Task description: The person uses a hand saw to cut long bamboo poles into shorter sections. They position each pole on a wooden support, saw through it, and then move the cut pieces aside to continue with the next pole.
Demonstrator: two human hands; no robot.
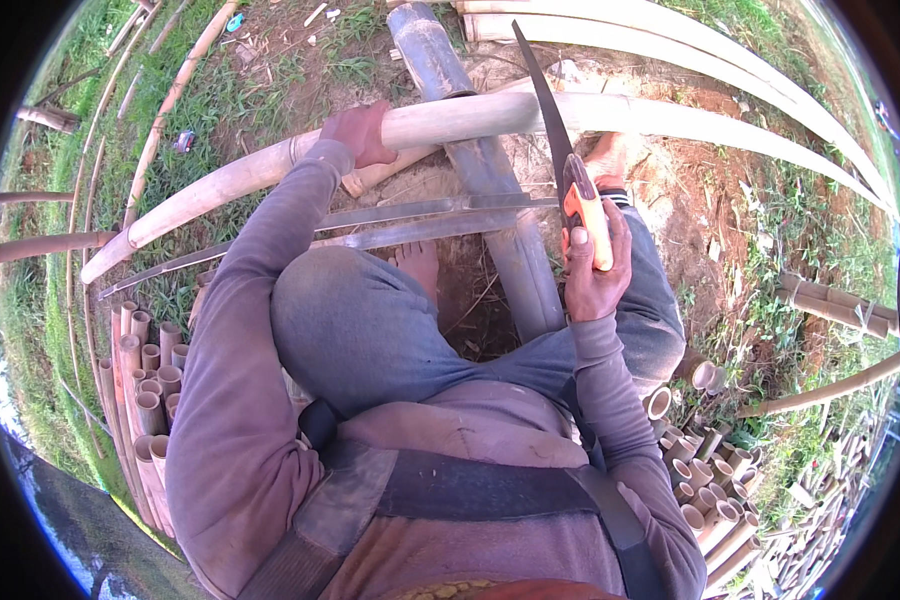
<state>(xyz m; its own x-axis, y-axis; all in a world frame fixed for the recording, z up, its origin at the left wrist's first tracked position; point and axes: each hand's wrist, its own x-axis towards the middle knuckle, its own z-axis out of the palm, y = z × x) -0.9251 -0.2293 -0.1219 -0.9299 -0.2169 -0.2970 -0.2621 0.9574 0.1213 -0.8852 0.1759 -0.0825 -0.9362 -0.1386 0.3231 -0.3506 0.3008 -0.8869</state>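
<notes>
Bamboo tubes (151, 417) show open ends, left hand (358, 135) clasping a pale pole (455, 120), right hand (602, 275) a saw (590, 218).

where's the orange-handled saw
In the head view, the orange-handled hand saw is right of centre, in the right hand, its dark blade seen across the pale bamboo pole.

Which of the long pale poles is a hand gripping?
The long pale pole that crosses over the thick grey pole, with the left hand closed on it. The other pale poles at upper right have no hand on them.
</notes>
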